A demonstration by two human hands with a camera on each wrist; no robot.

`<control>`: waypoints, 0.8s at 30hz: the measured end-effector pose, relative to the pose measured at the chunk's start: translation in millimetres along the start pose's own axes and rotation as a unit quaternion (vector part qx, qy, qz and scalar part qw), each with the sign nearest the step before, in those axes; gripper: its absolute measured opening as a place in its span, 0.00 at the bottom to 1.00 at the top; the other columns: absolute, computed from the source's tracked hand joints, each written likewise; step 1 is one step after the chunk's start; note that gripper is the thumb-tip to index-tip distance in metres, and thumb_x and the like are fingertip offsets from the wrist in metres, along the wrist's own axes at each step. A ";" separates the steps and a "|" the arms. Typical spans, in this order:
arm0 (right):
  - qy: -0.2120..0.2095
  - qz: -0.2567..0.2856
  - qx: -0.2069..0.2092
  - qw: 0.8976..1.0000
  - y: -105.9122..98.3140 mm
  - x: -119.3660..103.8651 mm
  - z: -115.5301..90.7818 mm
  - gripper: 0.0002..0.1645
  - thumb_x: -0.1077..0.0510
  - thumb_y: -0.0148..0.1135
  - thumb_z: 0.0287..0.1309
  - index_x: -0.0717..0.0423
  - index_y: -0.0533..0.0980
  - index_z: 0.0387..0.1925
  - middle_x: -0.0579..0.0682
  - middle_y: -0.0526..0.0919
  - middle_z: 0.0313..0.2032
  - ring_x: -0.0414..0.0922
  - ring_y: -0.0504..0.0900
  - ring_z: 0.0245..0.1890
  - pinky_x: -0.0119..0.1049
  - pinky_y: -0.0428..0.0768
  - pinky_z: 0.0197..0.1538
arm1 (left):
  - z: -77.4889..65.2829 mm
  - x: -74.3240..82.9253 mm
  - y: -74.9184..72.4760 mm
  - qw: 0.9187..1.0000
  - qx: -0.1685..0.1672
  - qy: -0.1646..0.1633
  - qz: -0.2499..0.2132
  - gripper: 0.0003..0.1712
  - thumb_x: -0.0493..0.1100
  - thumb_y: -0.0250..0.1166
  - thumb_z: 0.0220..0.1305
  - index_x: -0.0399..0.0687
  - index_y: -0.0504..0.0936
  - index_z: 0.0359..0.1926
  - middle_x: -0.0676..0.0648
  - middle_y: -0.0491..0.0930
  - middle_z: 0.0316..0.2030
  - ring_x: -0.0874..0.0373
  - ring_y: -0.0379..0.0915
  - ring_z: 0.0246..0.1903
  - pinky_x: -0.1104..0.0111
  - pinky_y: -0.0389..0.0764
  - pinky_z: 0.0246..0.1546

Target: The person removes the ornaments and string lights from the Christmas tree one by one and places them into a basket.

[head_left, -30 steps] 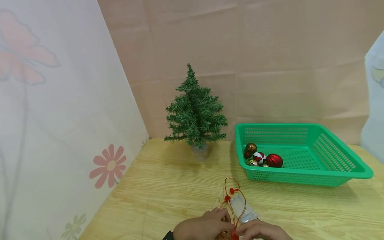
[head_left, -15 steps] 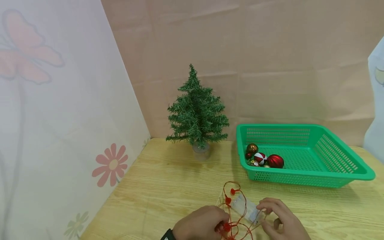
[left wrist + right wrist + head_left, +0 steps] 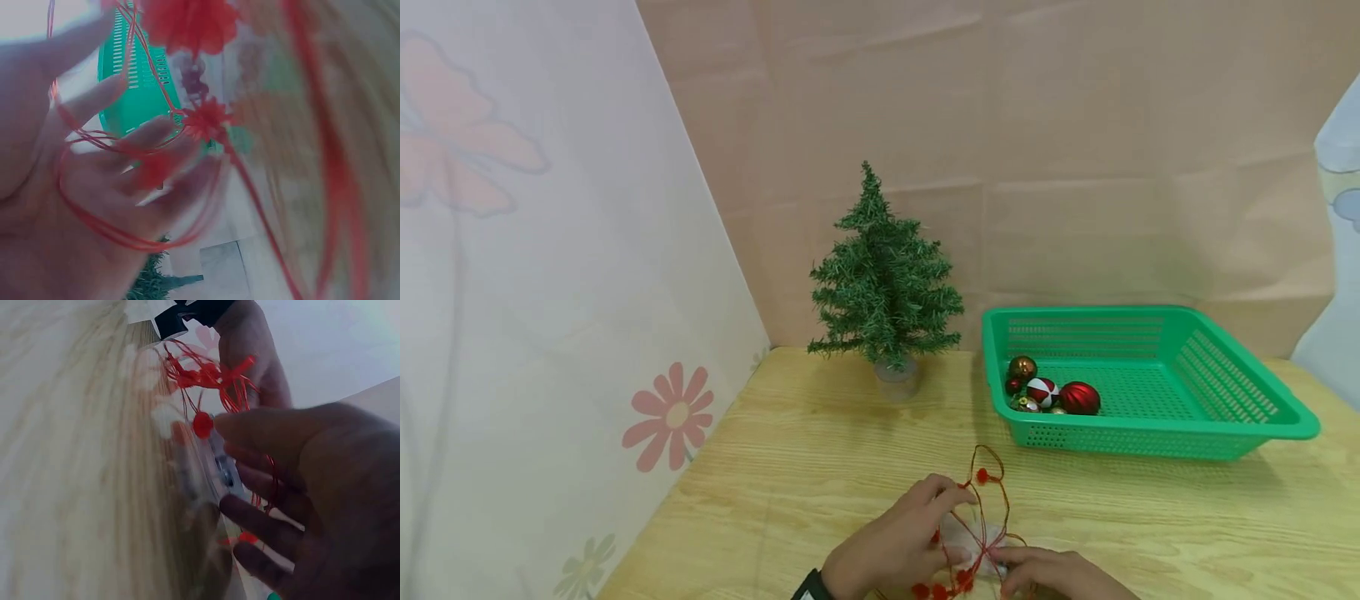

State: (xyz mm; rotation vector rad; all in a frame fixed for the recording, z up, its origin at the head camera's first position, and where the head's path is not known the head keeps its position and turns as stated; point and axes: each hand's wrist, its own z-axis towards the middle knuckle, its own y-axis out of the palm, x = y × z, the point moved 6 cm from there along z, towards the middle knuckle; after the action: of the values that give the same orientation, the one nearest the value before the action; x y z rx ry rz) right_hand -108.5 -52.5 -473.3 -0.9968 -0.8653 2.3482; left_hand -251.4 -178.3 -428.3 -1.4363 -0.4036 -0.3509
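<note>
A tangle of red string lights (image 3: 982,477), thin cord with small flower-shaped red pieces, lies near the front of the table. Under the cords sits a clear, rectangular battery box (image 3: 996,567), partly covered by both hands. My left hand (image 3: 904,533) is spread over the left side of the tangle, its thumb and index finger apart; in the left wrist view, cords loop across its fingers (image 3: 156,134). From the right, my right hand (image 3: 1060,573) pinches cords over the box. The right wrist view shows its thumb (image 3: 250,428) right at a red piece (image 3: 203,425).
A small artificial Christmas tree (image 3: 883,283) stands at the back of the wooden table (image 3: 790,483). To its right is a green plastic basket (image 3: 1150,433) with several baubles (image 3: 1079,398) at its left end. A flower-printed sheet (image 3: 572,292) borders the left side.
My left hand has opened out from its grip on the cords and moved slightly forward over them. The right hand went right to the box, then came back left, and the box now lies nearer me.
</note>
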 end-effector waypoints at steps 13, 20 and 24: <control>0.129 -0.224 0.127 0.958 -27.6 -3.7 -2.9 0.40 0.46 0.79 0.44 0.48 0.75 0.60 0.38 0.72 0.62 0.26 0.66 0.58 0.25 0.69 0.44 | 6.3 16.4 14.2 0.986 -0.100 0.117 0.069 0.28 0.47 0.73 0.59 0.60 0.77 0.61 0.63 0.80 0.54 0.74 0.69 0.54 0.80 0.68 0.54; 0.092 -0.309 0.065 0.944 -16.2 6.2 -7.5 0.48 0.28 0.66 0.51 0.45 0.69 0.69 0.31 0.53 0.77 0.24 0.40 0.76 0.31 0.78 0.42 | 3.1 35.8 15.2 0.957 -0.130 0.259 -0.013 0.15 0.45 0.63 0.70 0.49 0.82 0.55 0.54 0.84 0.51 0.78 0.72 0.52 0.88 0.64 0.57; 0.098 -0.307 0.057 0.945 -9.6 2.4 -4.6 0.45 0.29 0.65 0.54 0.41 0.70 0.69 0.35 0.59 0.76 0.25 0.40 0.77 0.32 0.80 0.38 | 1.0 40.0 18.2 0.948 -0.176 0.263 -0.044 0.13 0.44 0.57 0.74 0.50 0.81 0.54 0.55 0.83 0.51 0.83 0.66 0.52 0.88 0.65 0.57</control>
State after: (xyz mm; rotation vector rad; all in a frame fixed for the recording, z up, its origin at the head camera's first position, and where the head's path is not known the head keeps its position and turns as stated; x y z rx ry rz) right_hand -105.1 -42.6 -470.3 -0.7561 -0.8058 1.7196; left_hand -207.6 -175.1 -425.4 -1.5999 0.0373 -0.8896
